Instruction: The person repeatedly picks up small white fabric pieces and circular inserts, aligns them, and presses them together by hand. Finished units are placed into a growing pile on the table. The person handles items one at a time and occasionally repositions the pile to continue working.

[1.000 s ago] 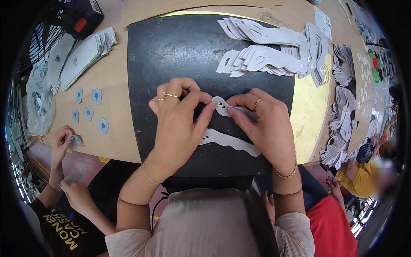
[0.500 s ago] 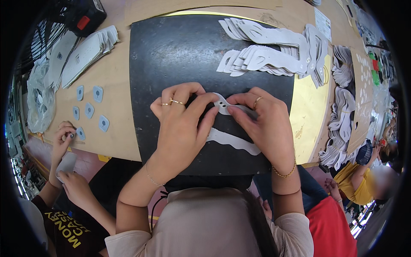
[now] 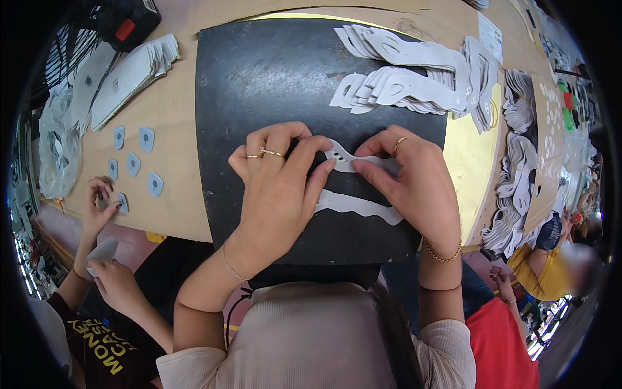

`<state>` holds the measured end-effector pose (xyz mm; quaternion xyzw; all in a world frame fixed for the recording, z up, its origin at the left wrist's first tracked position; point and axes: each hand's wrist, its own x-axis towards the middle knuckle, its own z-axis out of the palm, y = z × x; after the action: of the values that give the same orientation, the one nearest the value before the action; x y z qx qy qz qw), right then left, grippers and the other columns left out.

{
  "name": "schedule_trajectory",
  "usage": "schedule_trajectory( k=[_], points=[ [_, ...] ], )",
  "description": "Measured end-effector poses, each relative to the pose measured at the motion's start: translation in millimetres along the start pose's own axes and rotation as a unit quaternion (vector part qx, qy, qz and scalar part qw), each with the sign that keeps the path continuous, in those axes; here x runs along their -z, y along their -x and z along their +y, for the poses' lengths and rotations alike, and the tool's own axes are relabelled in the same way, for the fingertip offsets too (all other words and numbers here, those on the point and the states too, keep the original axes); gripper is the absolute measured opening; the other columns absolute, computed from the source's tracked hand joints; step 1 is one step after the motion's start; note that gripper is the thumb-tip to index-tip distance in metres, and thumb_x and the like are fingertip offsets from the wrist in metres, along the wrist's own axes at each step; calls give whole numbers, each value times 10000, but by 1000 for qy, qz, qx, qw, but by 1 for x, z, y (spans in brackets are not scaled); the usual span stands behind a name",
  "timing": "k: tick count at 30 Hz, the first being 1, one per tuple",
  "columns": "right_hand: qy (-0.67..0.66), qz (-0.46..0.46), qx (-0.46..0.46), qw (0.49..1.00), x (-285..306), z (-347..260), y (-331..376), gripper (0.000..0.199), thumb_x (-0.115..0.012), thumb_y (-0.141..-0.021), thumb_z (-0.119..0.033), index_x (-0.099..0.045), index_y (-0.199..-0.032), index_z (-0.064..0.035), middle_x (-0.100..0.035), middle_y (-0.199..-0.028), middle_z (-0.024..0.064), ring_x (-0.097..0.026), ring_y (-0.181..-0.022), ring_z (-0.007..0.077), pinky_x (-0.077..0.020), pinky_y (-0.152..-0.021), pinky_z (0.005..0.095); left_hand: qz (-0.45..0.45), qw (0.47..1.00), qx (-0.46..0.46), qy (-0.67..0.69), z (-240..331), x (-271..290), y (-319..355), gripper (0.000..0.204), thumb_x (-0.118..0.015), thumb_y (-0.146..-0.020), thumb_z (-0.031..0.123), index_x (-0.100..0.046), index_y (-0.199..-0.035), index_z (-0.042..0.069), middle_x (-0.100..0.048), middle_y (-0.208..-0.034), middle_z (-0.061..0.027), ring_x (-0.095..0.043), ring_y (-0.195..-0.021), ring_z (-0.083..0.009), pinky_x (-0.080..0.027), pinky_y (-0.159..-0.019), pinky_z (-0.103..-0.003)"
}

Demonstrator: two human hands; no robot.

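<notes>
Over the black mat point(image 3: 253, 71), both hands pinch a pale grey, curved cut piece point(image 3: 346, 165) with small dark holes. My left hand point(image 3: 272, 194) closes thumb and forefinger on its end beside the holes. A little to the right, my right hand point(image 3: 418, 185) grips the same edge between thumb and fingers. Nearer to me lies a wavy grey strip point(image 3: 360, 206); whether it joins the held piece is hidden behind my left hand. Fanned stacks of similar grey pieces point(image 3: 414, 87) rest on the mat's far right.
Left of the mat, several small grey-blue patches point(image 3: 147, 139) lie on brown cardboard, near a stack of grey sheets point(image 3: 139, 74) and a plastic bag point(image 3: 59, 159). A co-worker's hand point(image 3: 100, 204) touches the patches. Bundled grey pieces point(image 3: 518, 155) line the right side.
My right hand has slid to the right along the piece, so more of it shows between my hands. The co-worker's hand at the left has shifted slightly.
</notes>
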<state>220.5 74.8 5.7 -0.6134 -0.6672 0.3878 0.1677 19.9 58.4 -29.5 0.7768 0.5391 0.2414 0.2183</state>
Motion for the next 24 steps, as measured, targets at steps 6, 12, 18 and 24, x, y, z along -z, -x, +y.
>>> schedule_trajectory(
  k=[6, 12, 18, 24],
  points=[
    [12, 11, -2, 1000, -2, -1, -1, 166, -804, -822, -106, -710, -903, 4, -686, -832, 121, -665, -730, 255, -502, -668, 339, 0, 1000, -2, 1, 0, 0, 0, 258, -776, -855, 143, -701, -1102, 134, -563, -1147, -24, -490, -1105, -249, -293, -916, -441],
    [12, 13, -6, 1000, -4, 0, -2, 167, -806, -815, -107, -709, -892, 4, -682, -828, 124, -661, -725, 259, -490, -657, 342, -3, 1000, 3, 1, 1, 0, 0, 260, -776, -854, 152, -698, -1102, 140, -561, -1152, -21, -486, -1120, -247, -295, -925, -445],
    [18, 6, -4, 1000, -3, -1, -5, 161, -799, -814, -111, -709, -885, 3, -678, -817, 133, -659, -728, 281, -492, -664, 348, -12, 1000, 15, 1, 1, 0, 0, 260, -776, -854, 156, -697, -1101, 140, -556, -1162, -29, -478, -1134, -255, -293, -934, -451],
    [14, -10, -5, 1000, -2, 0, -7, 154, -793, -818, -110, -712, -886, 3, -675, -822, 141, -655, -724, 299, -505, -676, 362, -36, 997, 61, 5, 10, 2, -3, 285, -780, -856, 161, -669, -1115, 116, -537, -1193, -67, -461, -1146, -286, -291, -943, -460]
  ],
)
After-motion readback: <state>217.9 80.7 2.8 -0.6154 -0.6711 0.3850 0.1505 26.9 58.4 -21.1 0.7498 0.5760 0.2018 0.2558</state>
